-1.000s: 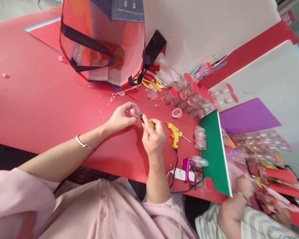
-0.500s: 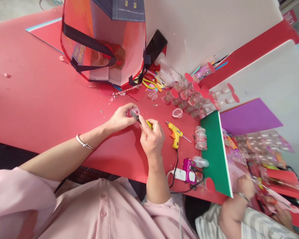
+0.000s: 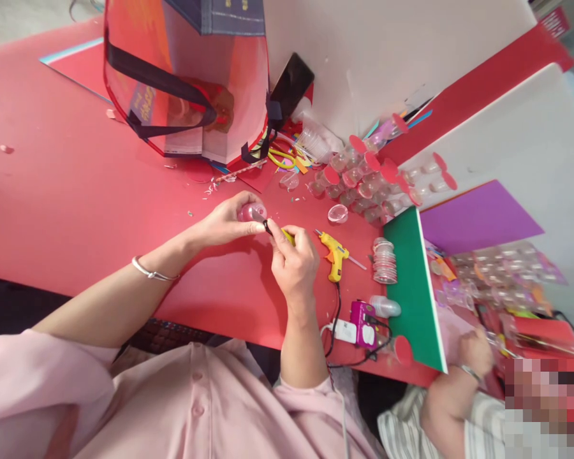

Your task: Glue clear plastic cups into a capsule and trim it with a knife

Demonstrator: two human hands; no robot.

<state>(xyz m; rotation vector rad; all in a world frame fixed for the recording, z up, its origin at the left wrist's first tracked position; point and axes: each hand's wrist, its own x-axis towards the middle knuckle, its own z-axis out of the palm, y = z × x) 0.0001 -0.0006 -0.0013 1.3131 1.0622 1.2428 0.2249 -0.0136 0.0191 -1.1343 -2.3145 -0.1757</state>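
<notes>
- Mid-frame, the left hand (image 3: 224, 223) held a round pink plastic cup (image 3: 247, 210).
- The right hand (image 3: 294, 262) squeezed a yellow-handled metal knife (image 3: 268, 226); pushing hard could make it slip.

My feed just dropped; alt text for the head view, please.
Left hand holds a small pink cup, and right hand a yellow-handled knife with its blade at the cup, above a red table. A yellow glue gun lies to the right, clear cups with red discs beyond.
</notes>
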